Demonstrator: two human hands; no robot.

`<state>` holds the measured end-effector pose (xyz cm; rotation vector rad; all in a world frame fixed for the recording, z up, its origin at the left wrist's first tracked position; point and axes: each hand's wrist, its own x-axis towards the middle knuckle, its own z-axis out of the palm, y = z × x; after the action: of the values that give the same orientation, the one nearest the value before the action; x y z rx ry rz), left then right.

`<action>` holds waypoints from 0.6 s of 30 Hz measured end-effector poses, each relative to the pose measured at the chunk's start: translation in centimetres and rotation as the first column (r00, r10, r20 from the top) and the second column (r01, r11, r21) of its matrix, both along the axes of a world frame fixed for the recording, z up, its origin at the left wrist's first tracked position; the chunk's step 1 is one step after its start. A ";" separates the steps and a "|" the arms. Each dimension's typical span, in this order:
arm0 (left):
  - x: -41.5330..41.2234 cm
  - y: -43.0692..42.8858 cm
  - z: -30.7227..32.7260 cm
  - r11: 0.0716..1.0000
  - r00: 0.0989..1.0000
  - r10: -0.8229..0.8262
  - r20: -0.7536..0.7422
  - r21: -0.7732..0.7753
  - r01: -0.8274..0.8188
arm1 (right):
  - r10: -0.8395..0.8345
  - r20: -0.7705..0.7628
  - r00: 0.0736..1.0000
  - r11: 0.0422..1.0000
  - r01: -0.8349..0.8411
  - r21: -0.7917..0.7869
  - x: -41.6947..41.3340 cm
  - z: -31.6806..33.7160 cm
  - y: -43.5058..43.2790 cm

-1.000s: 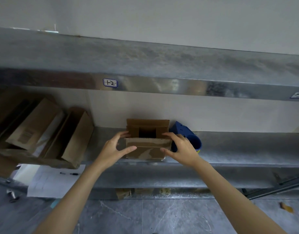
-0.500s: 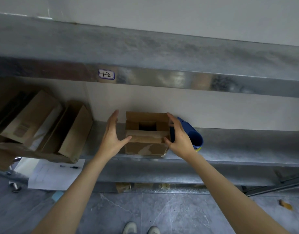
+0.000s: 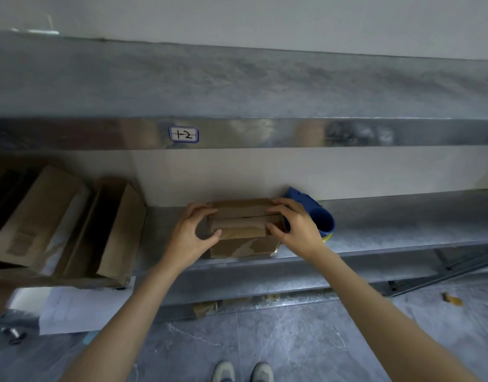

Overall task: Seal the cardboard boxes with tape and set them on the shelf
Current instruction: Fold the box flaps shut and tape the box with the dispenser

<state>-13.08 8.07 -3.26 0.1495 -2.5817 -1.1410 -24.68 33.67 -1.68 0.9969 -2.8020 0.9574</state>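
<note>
A small brown cardboard box [image 3: 243, 232] stands on the lower metal shelf [image 3: 389, 230] against the wall. Its two top flaps are folded down and meet along a narrow seam. My left hand [image 3: 193, 232] grips the box's left end, fingers curled over the top and thumb on the front. My right hand [image 3: 295, 230] grips the right end the same way. A blue tape dispenser [image 3: 317, 216] lies on the shelf just right of the box, partly hidden behind my right hand.
Several open cardboard boxes [image 3: 60, 227] lean on the shelf at the left. The upper shelf [image 3: 265, 86] carries a label "1-2" [image 3: 184, 134] on its front edge. White paper sheets [image 3: 80, 307] and cardboard scraps [image 3: 452, 299] lie on the grey floor.
The box's top flaps stood open a second ago; both hands have pressed them down flat. The hands went from the box's sides onto its top ends.
</note>
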 end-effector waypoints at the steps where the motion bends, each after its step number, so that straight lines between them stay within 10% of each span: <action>1: 0.0 0.0 0.0 1.000 1.000 -0.001 -0.003 -0.020 0.001 | -0.004 0.033 0.999 1.000 0.004 -0.001 0.0 -0.1 -0.1; 18: -2.3 1.3 1.3 0.973 0.994 -0.105 0.023 -0.203 0.108 | -0.019 0.108 0.994 0.994 0.007 0.107 0.7 -0.2 -3.2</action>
<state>-15.42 9.40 -1.95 -0.0290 -2.7266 -0.9027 -23.98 30.44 -1.87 0.9645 -2.9732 0.8962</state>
